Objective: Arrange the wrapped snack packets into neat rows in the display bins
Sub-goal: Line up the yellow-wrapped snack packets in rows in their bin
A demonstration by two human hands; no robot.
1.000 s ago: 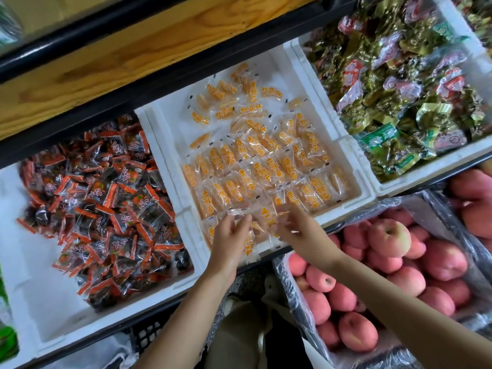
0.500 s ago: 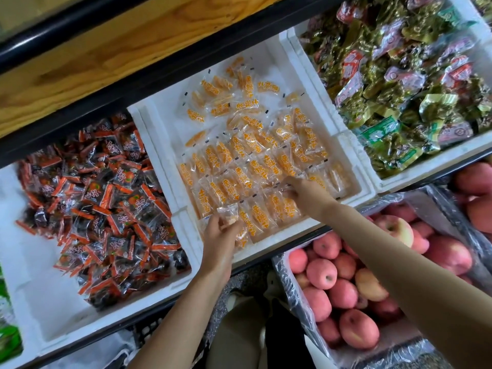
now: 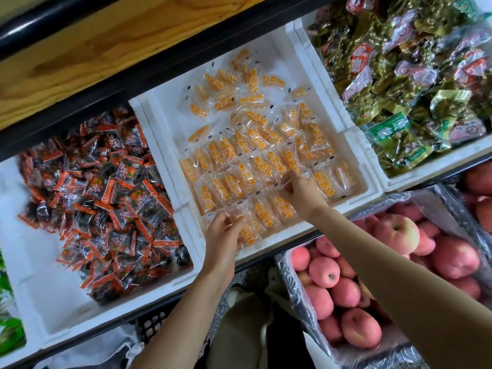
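Note:
A white foam bin [image 3: 314, 83] in the middle holds clear packets of orange snack [image 3: 239, 166]. Those near me lie in rows; those at the back lie scattered [image 3: 234, 94]. My left hand [image 3: 223, 235] is at the bin's near left corner, its fingers curled round a clear orange packet [image 3: 247, 235] at the front row's end. My right hand [image 3: 300, 190] reaches into the near rows and pinches the edge of a packet there; its fingertips hide the exact contact.
A white bin of orange-and-black packets [image 3: 106, 209] sits to the left. A bin of green and red packets [image 3: 415, 75] sits to the right. A lined crate of red apples [image 3: 394, 262] lies below right. A wooden shelf front [image 3: 106, 49] runs along the back.
My right hand moved from the bin's front edge up into the packet rows. My left hand stayed at the near left corner with its packet. The camera drew slightly closer.

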